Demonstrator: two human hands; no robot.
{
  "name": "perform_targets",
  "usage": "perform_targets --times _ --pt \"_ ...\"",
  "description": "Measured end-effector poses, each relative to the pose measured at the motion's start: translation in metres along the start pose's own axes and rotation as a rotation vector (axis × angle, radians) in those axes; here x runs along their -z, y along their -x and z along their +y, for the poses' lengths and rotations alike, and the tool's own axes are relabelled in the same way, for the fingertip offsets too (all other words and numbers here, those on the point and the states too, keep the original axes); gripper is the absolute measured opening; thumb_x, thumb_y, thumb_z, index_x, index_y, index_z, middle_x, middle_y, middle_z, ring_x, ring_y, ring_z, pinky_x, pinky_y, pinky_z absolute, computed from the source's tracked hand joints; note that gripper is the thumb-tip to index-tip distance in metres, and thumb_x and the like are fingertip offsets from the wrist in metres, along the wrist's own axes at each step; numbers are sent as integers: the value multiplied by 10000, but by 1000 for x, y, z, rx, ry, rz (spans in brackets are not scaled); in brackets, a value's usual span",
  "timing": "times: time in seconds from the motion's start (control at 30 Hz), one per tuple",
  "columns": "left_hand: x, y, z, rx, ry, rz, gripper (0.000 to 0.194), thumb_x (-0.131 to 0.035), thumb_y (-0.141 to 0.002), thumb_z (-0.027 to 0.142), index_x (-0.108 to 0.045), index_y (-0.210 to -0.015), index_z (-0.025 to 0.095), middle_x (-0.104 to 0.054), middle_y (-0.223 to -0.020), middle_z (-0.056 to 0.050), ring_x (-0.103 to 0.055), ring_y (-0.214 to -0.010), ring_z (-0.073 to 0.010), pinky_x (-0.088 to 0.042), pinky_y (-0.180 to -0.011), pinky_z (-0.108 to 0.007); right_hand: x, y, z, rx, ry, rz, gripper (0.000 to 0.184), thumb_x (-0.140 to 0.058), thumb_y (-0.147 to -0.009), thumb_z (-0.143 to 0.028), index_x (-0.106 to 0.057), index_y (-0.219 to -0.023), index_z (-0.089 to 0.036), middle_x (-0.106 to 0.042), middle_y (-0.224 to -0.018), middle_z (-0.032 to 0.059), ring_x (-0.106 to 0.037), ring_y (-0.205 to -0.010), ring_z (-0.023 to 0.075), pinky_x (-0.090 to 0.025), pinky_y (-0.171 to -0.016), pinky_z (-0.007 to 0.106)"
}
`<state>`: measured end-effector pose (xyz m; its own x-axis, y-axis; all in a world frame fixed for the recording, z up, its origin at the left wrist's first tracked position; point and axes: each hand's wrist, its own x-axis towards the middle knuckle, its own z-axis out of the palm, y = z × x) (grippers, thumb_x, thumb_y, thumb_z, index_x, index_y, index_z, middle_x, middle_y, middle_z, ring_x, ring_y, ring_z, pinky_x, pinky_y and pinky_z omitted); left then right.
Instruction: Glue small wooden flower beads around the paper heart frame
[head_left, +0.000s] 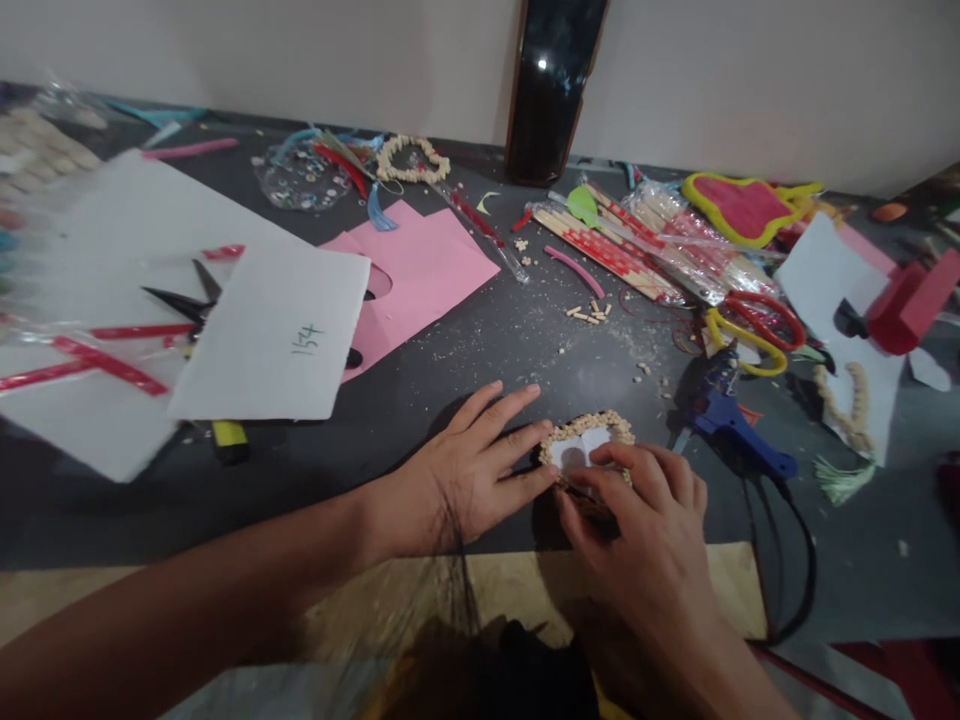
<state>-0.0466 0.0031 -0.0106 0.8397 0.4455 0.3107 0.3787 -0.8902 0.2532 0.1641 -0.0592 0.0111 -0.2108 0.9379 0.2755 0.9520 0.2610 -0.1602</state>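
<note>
A small frame (586,418) bordered with short pale wooden bits lies on the dark table, with white folded paper (592,440) inside its border. My left hand (480,460) rests with its fingers spread, the tips touching the frame's left edge. From the right, my right hand (645,510) reaches over the frame, thumb and fingers closed around its near edge. Those fingers cover the lower right part, so whether a tiny piece is pinched there is hidden. To the right of that hand lies a blue hot glue gun (727,420).
Scissors with red and yellow handles (757,330) lie beyond the glue gun, whose black cable (806,590) curls nearby. Loose wooden bits (591,313) are scattered ahead. Pink paper (427,265) and a white sheet (277,340) lie left. A phone (551,90) leans on the wall.
</note>
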Motion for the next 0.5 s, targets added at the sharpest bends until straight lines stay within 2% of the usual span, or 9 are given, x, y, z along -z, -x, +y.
perform_targets --times 0.13,0.33,0.5 --pt "1 0 0 7 -10 -8 381 -539 -874 111 -590 -1244 186 -569 -1342 -144 -318 -1400 -399 -311 -1082 -652 2 -3 -2 3 -15 -6 42 -630 -850 -273 -659 -842 -244 -658 -982 52 -526 -1013 265 -380 -833 439" --pt "1 -1 1 17 -17 -25 382 -534 -871 112 -588 -1235 214 -556 -1377 -114 -307 -1413 -369 -268 -1106 -645 2 -4 -3 -1 -43 -29 47 -614 -854 -255 -656 -839 -242 -660 -970 52 -522 -978 257 -388 -803 426" --pt "0 1 1 21 -23 1 347 -479 -888 95 -604 -1191 211 -586 -1346 -105 -328 -1397 -371 -283 -1083 -656 1 -6 -3 -10 -70 -37 66 -609 -857 -252 -658 -814 -243 -669 -949 49 -519 -967 256 -397 -787 423"
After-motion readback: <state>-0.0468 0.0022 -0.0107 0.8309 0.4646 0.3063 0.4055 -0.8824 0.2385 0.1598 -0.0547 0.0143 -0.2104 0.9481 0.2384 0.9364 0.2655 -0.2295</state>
